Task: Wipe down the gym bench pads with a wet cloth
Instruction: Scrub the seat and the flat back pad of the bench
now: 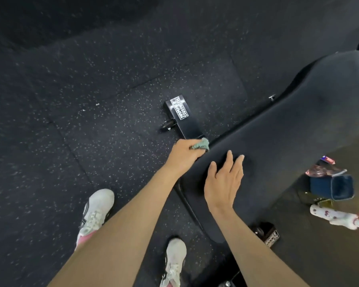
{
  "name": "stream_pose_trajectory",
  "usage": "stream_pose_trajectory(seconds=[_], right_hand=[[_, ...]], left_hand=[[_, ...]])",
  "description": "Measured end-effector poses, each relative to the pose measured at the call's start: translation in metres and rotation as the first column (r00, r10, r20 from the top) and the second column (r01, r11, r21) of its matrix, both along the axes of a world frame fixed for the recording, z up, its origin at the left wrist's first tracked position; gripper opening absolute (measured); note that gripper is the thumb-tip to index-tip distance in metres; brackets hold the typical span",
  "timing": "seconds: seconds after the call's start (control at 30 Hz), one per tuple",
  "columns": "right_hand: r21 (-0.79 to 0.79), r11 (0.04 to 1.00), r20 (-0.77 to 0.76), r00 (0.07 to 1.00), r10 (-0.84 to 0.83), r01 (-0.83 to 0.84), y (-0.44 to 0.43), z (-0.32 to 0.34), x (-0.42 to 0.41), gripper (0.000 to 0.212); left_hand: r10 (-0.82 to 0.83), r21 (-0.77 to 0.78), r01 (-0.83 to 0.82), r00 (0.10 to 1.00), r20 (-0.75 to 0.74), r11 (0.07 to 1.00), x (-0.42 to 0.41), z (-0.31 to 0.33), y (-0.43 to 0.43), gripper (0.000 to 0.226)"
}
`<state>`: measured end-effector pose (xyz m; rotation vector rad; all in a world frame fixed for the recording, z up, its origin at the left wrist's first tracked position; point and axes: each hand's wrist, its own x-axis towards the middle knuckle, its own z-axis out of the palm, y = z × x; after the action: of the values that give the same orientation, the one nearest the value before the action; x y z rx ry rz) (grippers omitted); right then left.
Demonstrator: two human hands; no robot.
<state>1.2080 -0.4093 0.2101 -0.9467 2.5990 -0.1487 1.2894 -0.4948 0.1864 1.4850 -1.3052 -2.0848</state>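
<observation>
At the left edge of the bench pad: the left hand (184,153) grips a bunched teal cloth (201,144), fingers curled round it, and holds it against the pad's side rim.
Bench pad (288,131): long, black and matte; it runs from the lower middle of the view up toward the upper right and widens at its far end.
Right hand (224,183): lies palm down on top of the pad, just beside the left hand; its fingers (229,160) are straight and a little apart, and hold nothing.
Cloth: only a small tuft shows past the left hand's knuckles, touching the pad's edge; whether it is wet cannot be told.
Frame foot (182,119): a black steel bar that sticks out from under the pad's left side, with a white label reading HAMMER STRENGTH; a small knob (167,125) sits against it on the side away from the pad.
Second labelled block (269,235): below the near end of the pad, with the same lettering.
Floor (91,100): dark rubber tiles with pale flecks, left of the pad.
Sneakers: two white shoes, one (97,212) well left of the pad's near end, the other (174,259) closer below it.
Right of the pad: a blue fabric container (334,187), shiny wrappers (323,169) beyond it and a white patterned item (336,218) nearer; what that item is cannot be told.
</observation>
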Motion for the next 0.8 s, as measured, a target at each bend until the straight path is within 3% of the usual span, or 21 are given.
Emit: stream_pose_trajectory(seconds=[0.2, 0.37, 0.8], right_hand=[[0.009, 0.993, -0.024, 0.993, -0.117, 0.118, -0.016, -0.003, 0.016, 0.058], [-0.03, 0.99, -0.044, 0.989, -0.139, 0.138, -0.015, -0.008, 0.018, 0.056], [-0.058, 0.992, -0.01, 0.993, -0.113, 0.113, -0.004, -0.01, 0.025, 0.055]], left_hand=[[-0.022, 0.169, 0.044, 0.991, -0.131, 0.985, 0.054, -0.005, 0.01, 0.035], [-0.026, 0.202, 0.062, 0.984, -0.177, 0.977, 0.077, -0.015, 0.021, 0.04], [-0.107, -0.134, 0.095, 0.99, -0.091, 0.986, -0.023, -0.004, -0.026, 0.036]])
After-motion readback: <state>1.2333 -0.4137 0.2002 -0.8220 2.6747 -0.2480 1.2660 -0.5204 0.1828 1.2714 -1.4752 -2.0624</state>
